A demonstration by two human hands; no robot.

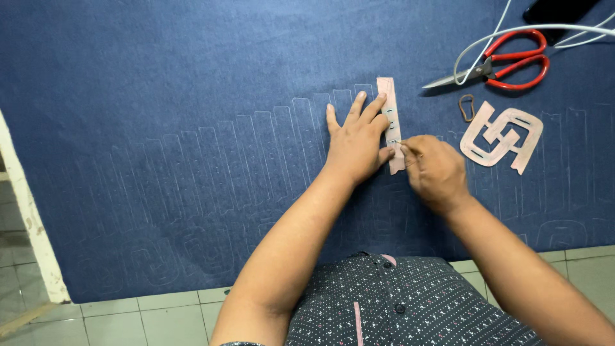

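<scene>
Blue cloth (160,128) covers nearly the whole head view, spread flat on a pale tiled floor (160,314) that shows along the near edge. Faint chalk outlines of tall narrow shapes run across the cloth from left to right.

Near the middle lies a slim pink strip (389,106), a long template with small slots down its length, running near-to-far. The left hand (356,138) is pressed flat on the cloth, fingers spread, fingertips and thumb resting on the strip's left edge, so it's pinning it down rather than gripping anything. The right hand (435,170) sits just right of the strip's near end, fingers pinched tight on something thin at the strip's edge; it's too small to tell what it is, maybe chalk or a pencil.

Off to the right, well apart from the hands, lies a bigger pink template (503,138) cut in an angular looping shape. A little brown loop (466,107) sits just left of it. Farther back are red-handled scissors (506,64), blades pointing left, with a white cable (512,32) crossing over them. A dark object pokes in at the far right corner, mostly cut off.

The person's dotted dark shirt (397,307) fills the near edge.
</scene>
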